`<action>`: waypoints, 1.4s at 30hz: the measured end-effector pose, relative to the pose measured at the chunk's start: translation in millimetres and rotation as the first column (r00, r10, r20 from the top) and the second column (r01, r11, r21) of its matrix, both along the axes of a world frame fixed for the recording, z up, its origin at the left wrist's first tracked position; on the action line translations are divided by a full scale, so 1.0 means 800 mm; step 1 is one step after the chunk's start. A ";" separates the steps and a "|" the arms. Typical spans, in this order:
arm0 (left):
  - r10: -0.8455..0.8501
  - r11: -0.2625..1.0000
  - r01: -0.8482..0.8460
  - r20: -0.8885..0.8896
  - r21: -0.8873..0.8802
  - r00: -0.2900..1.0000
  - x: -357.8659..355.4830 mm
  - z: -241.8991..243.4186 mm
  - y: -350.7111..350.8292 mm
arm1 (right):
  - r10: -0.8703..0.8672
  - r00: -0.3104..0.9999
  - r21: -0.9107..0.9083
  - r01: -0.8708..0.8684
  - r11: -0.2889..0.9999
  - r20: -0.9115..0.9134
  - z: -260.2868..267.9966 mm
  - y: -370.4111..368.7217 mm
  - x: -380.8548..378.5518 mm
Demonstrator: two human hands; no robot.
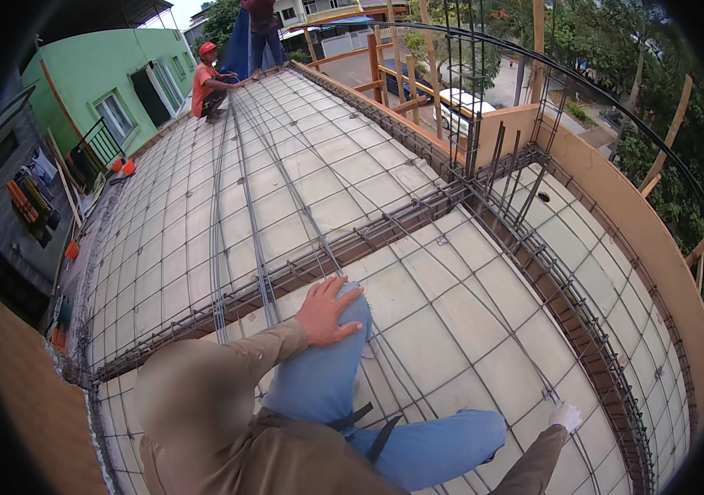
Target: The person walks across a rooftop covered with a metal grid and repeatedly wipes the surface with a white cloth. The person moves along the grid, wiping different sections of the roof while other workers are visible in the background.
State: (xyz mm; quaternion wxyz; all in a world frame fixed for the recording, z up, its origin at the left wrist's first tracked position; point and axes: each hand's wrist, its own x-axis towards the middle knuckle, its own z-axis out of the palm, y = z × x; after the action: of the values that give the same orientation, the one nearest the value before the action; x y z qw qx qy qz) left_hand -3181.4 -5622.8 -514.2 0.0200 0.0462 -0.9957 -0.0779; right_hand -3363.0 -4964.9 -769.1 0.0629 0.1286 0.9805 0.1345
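My left hand (330,309) is bare and rests on the knee of my blue jeans (321,377), its fingers spread. To the lower right, my right hand (566,416) wears a pale glove and is closed at a reinforcing bar (522,349) of the steel mesh. Just beyond those fingers, a small grey piece (550,394) sits where bars cross; it is too small to make out. Under the mesh lie pale formwork panels (451,337). Loose long bars (259,263) run lengthwise over the mesh beyond my knee.
Rebar beam cages (352,238) sit in trenches across and along the deck. Upright column bars (466,86) rise at the right, beside a plywood edge board (649,204). A person in a red cap (208,83) squats far off; another person (263,31) stands behind. A black hose (624,105) arches overhead.
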 end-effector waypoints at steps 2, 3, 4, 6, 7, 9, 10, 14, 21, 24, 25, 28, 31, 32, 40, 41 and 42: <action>-0.010 0.999 0.009 0.010 0.047 1.000 0.016 -0.013 -0.004 | -0.015 0.996 0.006 0.016 1.000 -0.092 0.047 -0.007 -0.021; -0.013 0.998 0.014 -0.018 0.060 1.000 0.010 -0.014 -0.008 | -0.054 0.992 0.021 0.057 0.998 -0.115 0.062 0.004 -0.033; -0.033 0.997 0.034 -0.012 0.068 0.999 0.006 -0.011 -0.009 | -0.091 0.992 0.029 0.093 0.995 -0.089 0.092 -0.004 -0.039; -0.045 0.995 0.045 0.000 0.086 0.999 0.004 -0.002 -0.006 | -0.102 0.990 0.057 0.108 0.993 -0.099 0.092 0.014 -0.049; -0.053 0.996 0.053 0.009 0.074 0.999 0.002 0.002 -0.002 | -0.133 0.987 0.063 0.139 0.988 -0.085 0.092 0.020 -0.054; -0.096 0.995 0.096 -0.008 0.038 0.995 -0.012 0.015 0.011 | -0.283 0.958 -0.023 0.283 0.959 -0.040 0.074 0.050 -0.065; -0.087 0.996 0.088 -0.021 0.024 0.996 -0.016 0.022 0.017 | -0.325 0.945 -0.070 0.321 0.944 -0.044 0.055 0.068 -0.066; -0.080 0.985 0.076 0.022 0.155 0.997 0.009 0.016 0.007 | -0.290 0.957 -0.184 0.281 0.942 -0.020 -0.010 0.070 -0.044; 0.001 0.957 -0.048 0.160 0.287 0.987 -0.063 0.050 0.002 | -0.412 0.911 -0.396 0.386 0.833 0.022 -0.083 0.032 0.051; -0.102 0.957 0.013 0.294 0.290 0.950 -0.112 0.066 0.004 | -0.588 0.788 -0.433 0.602 0.671 0.185 -0.071 -0.001 0.090; -0.140 0.961 0.047 0.331 0.273 0.933 -0.129 0.065 -0.004 | -0.624 0.744 -0.446 0.655 0.610 0.240 -0.061 -0.011 0.104; -0.233 0.970 0.179 0.438 0.162 0.868 -0.197 0.063 -0.014 | -0.544 0.823 -0.396 0.559 0.728 0.162 -0.100 -0.009 0.150; -0.191 0.978 0.207 0.465 0.019 0.864 -0.231 0.077 -0.012 | -0.541 0.817 -0.424 0.571 0.703 0.201 -0.098 -0.005 0.156; -0.170 0.982 0.191 0.441 -0.002 0.881 -0.232 0.091 -0.011 | -0.531 0.817 -0.415 0.573 0.706 0.226 -0.086 -0.009 0.154; -0.110 0.870 -0.076 0.343 0.488 0.933 -0.233 0.008 -0.225 | -0.502 0.805 -0.463 0.592 0.660 0.314 -0.065 0.003 0.132; -0.227 0.973 0.223 0.401 0.059 0.887 -0.236 -0.003 -0.204 | -0.513 0.804 -0.469 0.593 0.654 0.302 -0.063 0.009 0.136; -0.325 0.943 0.325 0.385 0.068 0.864 -0.235 -0.006 -0.157 | -0.529 0.798 -0.475 0.600 0.644 0.290 -0.061 0.016 0.142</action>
State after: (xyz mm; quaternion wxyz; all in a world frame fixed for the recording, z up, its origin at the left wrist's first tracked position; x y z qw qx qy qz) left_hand -3369.8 -5748.4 -519.2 -0.1923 -0.1074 -0.9729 -0.0697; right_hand -3249.2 -4952.0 -818.0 0.1963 0.3960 0.8811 -0.1684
